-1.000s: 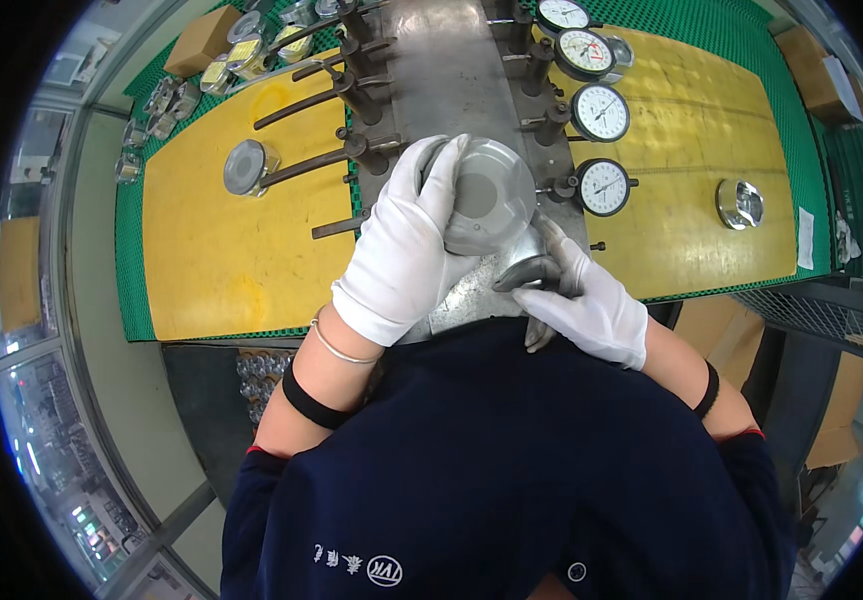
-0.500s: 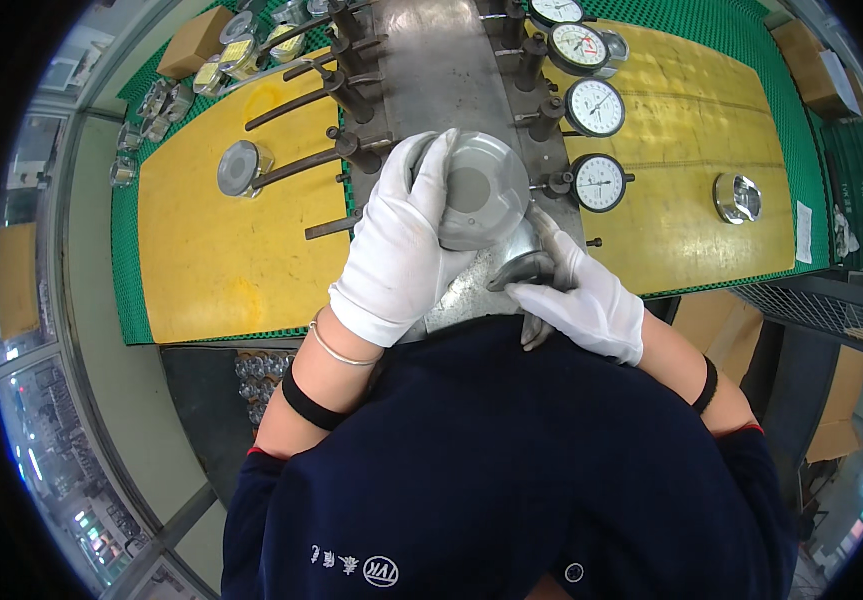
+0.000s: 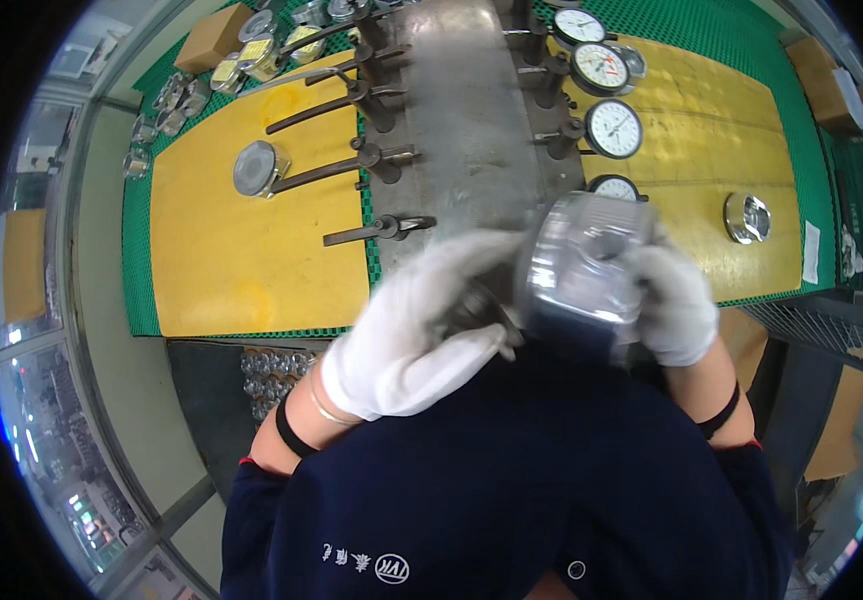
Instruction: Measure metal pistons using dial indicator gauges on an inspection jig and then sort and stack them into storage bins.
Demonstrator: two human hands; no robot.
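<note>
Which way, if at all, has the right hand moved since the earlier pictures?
Yes: rightward. The right hand was roughly below the nearest dial gauge; now it's below and right of it.

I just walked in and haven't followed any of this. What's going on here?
A person's gloved right hand holds a shiny round metal part, blurred in the picture. The gloved left hand is curled beside it; whether it touches the part is unclear. Beyond them is a metal plate, with dial gauges along its right side. Another metal piece sits on the right-hand yellow board.
</note>
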